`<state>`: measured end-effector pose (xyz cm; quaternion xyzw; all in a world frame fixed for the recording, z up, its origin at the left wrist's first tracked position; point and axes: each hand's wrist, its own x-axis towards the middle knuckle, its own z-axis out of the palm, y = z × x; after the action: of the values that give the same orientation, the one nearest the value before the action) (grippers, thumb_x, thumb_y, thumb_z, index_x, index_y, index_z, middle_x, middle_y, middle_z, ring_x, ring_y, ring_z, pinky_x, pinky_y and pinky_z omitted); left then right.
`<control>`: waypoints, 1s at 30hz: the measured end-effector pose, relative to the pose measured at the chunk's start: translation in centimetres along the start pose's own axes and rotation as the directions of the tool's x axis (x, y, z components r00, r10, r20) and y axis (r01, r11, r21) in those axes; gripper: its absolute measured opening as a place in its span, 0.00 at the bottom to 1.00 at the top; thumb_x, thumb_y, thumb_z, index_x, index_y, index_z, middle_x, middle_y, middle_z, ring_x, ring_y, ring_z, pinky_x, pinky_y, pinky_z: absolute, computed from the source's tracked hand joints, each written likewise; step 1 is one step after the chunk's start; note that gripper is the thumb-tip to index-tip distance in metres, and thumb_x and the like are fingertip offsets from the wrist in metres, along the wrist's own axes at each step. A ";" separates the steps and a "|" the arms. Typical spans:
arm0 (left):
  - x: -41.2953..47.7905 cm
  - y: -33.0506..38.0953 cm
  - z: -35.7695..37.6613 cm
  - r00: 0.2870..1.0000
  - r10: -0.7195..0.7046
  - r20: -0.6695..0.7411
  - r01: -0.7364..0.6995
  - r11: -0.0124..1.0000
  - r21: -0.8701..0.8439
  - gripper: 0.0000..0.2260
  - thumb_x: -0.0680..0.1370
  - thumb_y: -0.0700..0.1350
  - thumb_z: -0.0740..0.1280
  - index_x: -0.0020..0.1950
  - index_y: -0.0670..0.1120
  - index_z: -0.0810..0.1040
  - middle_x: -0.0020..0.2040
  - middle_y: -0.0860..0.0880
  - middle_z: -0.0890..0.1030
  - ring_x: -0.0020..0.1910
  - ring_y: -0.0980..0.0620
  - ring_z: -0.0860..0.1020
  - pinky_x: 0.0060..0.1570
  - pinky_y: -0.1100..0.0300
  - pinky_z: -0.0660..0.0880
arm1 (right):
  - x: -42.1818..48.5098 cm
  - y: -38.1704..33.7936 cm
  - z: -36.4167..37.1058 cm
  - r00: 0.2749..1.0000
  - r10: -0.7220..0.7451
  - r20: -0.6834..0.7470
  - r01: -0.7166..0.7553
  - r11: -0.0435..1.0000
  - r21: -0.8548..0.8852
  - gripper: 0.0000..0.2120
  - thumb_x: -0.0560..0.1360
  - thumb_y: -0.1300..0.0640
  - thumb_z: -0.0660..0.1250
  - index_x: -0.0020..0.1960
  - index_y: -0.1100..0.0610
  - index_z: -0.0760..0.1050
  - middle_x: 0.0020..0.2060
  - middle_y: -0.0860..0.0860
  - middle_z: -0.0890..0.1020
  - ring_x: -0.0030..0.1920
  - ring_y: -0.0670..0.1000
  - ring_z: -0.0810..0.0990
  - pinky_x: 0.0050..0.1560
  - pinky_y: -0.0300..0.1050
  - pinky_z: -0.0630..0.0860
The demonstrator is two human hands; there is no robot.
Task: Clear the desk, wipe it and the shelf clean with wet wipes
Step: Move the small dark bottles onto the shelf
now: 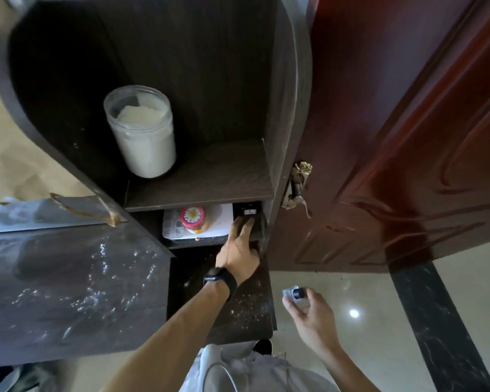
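A dark wooden shelf unit (210, 188) stands beside the dusty dark desk top (68, 278). My left hand (239, 250), with a black band on the wrist, reaches into the lower shelf compartment, and its fingers touch a small black box (248, 211) at the right side. Whether it grips the box I cannot tell. My right hand (309, 309) hangs lower right over the floor, shut on a small clear bottle with a black cap (294, 294). A red-lidded jar (193, 219) sits on a white board (221, 219) in the same compartment.
A clear jar of white powder (142, 131) stands on the upper shelf. The lowest shelf board (224, 301) is speckled with dust. A reddish door (393, 137) with a brass handle (297, 188) stands right of the shelf. Glossy tiled floor (365, 321) lies below.
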<state>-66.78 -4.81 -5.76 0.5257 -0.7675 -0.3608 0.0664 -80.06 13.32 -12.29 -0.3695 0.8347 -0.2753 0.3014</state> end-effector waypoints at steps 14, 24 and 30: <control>-6.0 -4.9 -10.9 0.703 0.455 -0.546 -0.051 0.799 0.599 0.43 0.73 0.50 0.70 0.81 0.46 0.49 0.81 0.46 0.53 0.80 0.45 0.52 0.76 0.42 0.51 | 8.9 -13.7 6.1 0.943 -0.332 0.020 0.306 0.842 -0.443 0.17 0.81 0.46 0.60 0.69 0.50 0.68 0.53 0.56 0.76 0.46 0.61 0.82 0.39 0.52 0.77; -4.6 -5.1 -11.0 0.743 0.401 -0.537 -0.039 0.826 0.562 0.39 0.75 0.55 0.67 0.81 0.46 0.53 0.81 0.47 0.55 0.80 0.48 0.51 0.77 0.42 0.46 | 8.7 -13.7 6.9 0.975 -0.221 -0.018 0.190 0.876 -0.444 0.32 0.79 0.45 0.63 0.78 0.51 0.54 0.66 0.55 0.70 0.58 0.59 0.80 0.46 0.52 0.80; -4.1 -5.6 -10.7 0.712 0.420 -0.563 -0.044 0.827 0.560 0.41 0.74 0.54 0.68 0.81 0.47 0.51 0.80 0.47 0.56 0.80 0.48 0.51 0.76 0.42 0.45 | 5.0 -9.9 6.7 0.887 -0.462 0.009 0.417 0.792 -0.447 0.36 0.74 0.57 0.69 0.78 0.50 0.59 0.76 0.58 0.60 0.58 0.60 0.81 0.46 0.49 0.83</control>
<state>-55.64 -7.54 -0.31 0.5120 -0.8207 0.0781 0.2412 -73.58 2.15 -11.54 -0.5969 0.7799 -0.1619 0.0962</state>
